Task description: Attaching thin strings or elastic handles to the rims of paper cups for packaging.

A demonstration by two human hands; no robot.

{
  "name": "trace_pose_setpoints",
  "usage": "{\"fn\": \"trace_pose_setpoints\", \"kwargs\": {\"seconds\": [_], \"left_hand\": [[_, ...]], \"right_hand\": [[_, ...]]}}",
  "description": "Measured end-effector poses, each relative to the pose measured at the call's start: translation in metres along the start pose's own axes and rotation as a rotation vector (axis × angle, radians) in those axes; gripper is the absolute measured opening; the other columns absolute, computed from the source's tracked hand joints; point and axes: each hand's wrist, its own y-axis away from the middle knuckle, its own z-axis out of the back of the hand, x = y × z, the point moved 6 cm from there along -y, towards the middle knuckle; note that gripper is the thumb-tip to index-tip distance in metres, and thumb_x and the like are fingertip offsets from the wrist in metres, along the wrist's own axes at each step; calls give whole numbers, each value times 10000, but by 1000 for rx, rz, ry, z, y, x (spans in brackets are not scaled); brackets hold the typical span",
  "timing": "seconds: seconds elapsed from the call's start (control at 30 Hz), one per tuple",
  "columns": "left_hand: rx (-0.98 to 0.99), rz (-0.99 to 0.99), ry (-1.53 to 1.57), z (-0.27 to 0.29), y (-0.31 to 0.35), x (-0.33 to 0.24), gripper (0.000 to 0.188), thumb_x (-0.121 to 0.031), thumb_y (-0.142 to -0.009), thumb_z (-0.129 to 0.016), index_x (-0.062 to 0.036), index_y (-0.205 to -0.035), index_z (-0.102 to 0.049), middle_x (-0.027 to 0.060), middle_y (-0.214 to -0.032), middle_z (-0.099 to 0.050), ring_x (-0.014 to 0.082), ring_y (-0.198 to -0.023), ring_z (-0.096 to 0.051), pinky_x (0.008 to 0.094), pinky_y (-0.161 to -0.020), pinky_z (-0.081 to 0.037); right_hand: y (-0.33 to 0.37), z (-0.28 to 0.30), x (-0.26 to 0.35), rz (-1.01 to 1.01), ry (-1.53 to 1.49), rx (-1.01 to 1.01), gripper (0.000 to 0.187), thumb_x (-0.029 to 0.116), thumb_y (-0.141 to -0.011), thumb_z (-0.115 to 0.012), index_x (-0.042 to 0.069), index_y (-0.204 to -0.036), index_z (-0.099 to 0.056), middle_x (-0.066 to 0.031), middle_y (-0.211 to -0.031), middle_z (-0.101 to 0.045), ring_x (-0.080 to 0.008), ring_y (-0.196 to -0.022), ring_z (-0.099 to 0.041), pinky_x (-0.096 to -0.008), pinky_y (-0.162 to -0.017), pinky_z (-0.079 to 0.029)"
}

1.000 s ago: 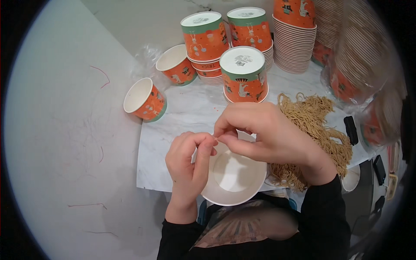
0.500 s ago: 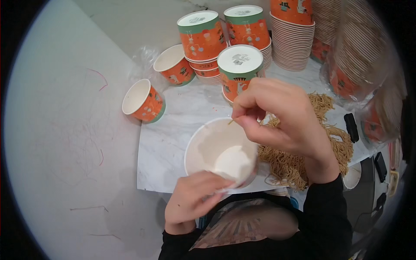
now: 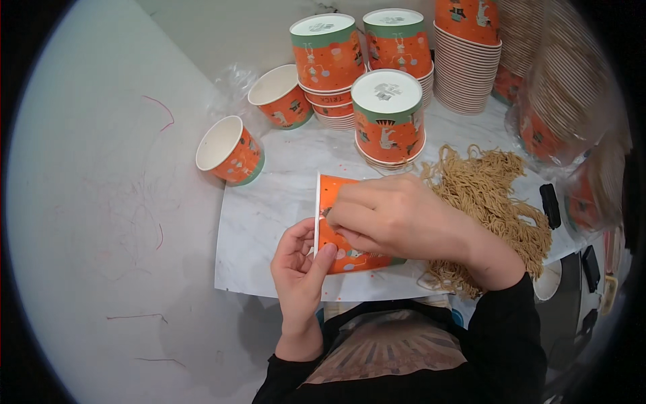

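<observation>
My left hand (image 3: pixel 296 266) grips an orange printed paper tub (image 3: pixel 353 261) by its white rim, thumb on the outer wall and fingers at the mouth. The tub lies tipped on its side, mouth to the left and green base to the right. Over its upper wall my right hand (image 3: pixel 400 219) is closed, fingertips pinched against the printed side near the rim. Whatever those fingertips hold is hidden. A tangled heap of tan cord (image 3: pixel 481 192) lies beside my right wrist.
Upside-down tubs stand behind, one close (image 3: pixel 388 121) and others stacked. Two tubs lie tilted at the left, the nearer one (image 3: pixel 232 151) by the white sheet's edge (image 3: pixel 232 269). A tall stack (image 3: pixel 466 71), plastic-wrapped tubs (image 3: pixel 568 87) and a black object (image 3: pixel 550 207) are to the right.
The tub has been turned from mouth up to lying on its side. My left hand has shifted to its rim, and my right hand has come down from above onto its wall.
</observation>
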Motion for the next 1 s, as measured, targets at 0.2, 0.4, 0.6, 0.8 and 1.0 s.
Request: {"fn": "trace_pose_setpoints", "kwargs": {"seconds": [0.2, 0.4, 0.6, 0.8, 1.0], "left_hand": [[-38, -8, 24, 6, -3, 7, 381, 80, -934, -605, 79, -1296, -486, 171, -1222, -607, 169, -1017, -654, 273, -831, -598], [-67, 5, 49, 11, -2, 11, 374, 71, -934, -612, 74, -1287, -489, 172, -1201, -623, 164, -960, -670, 262, -819, -589], [-55, -5, 49, 8, -4, 9, 380, 71, -935, -613, 73, -1295, -490, 173, -1189, -635, 164, -946, -674, 266, -822, -576], [-61, 1, 25, 8, -5, 6, 341, 82, -925, -618, 92, -1256, -535, 169, -1112, -677, 162, -909, -688, 264, -818, -572], [-26, 147, 36, 8, -2, 16, 197, 36, -914, -633, 62, -1108, -612, 121, -925, -720, 127, -857, -692, 242, -779, -554]], "right_hand": [[-2, -7, 0, 79, 14, 54, 177, 106, -768, -729, 82, -890, -602, -31, -901, -643, -220, -826, -655, -341, -657, -533], [-2, -11, -1, 99, -7, 115, 224, 180, -767, -723, 68, -908, -589, -39, -896, -639, -239, -837, -648, -363, -678, -542], [-2, -11, 1, 102, 18, 170, 165, 153, -784, -674, 79, -907, -593, -22, -926, -644, -233, -845, -650, -357, -678, -547], [0, -9, 3, 100, 17, 168, 159, 149, -789, -664, 75, -902, -580, -46, -914, -641, -242, -840, -657, -360, -664, -547], [0, -2, -11, -42, -62, 105, 191, 132, -792, -678, 42, -908, -556, -105, -859, -620, -303, -746, -672, -402, -607, -531]]}}
